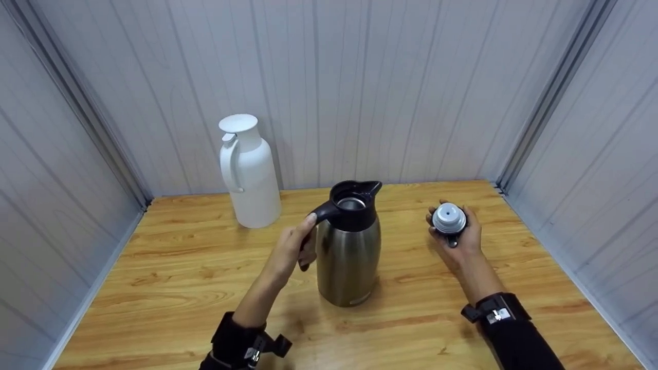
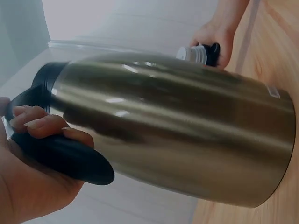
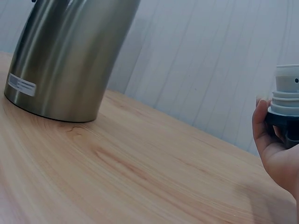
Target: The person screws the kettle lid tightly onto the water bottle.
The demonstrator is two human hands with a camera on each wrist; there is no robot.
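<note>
— Steel is what the left hand [image 1: 293, 246] steadies: its fingers are wrapped round the black handle [image 2: 56, 154] of the stainless vacuum jug [image 1: 348, 252], which stands upright on the wooden surface [image 1: 169, 288], long axis vertical.

— And the other hand?

— The right hand [image 1: 460, 239] lies palm up at about three o'clock from the jug, well apart from it, fingers curled round the jug's stopper [image 1: 449, 220]. The stopper's grey-white top faces up and its black base sits in the palm.

— Which way does the jug's mouth lie from that stopper?

— At roughly nine o'clock, and a little higher. The open mouth [image 1: 351, 202] faces straight up inside the black collar, spout toward one o'clock, handle toward nine. So the right hand is the nearer one to any fitting there; the left is taken up with the handle.

— Anything else about?

— A white thermos jug [image 1: 250, 172], lid on, at eleven o'clock from the steel one, near the back wall and clear of both hands.
</note>
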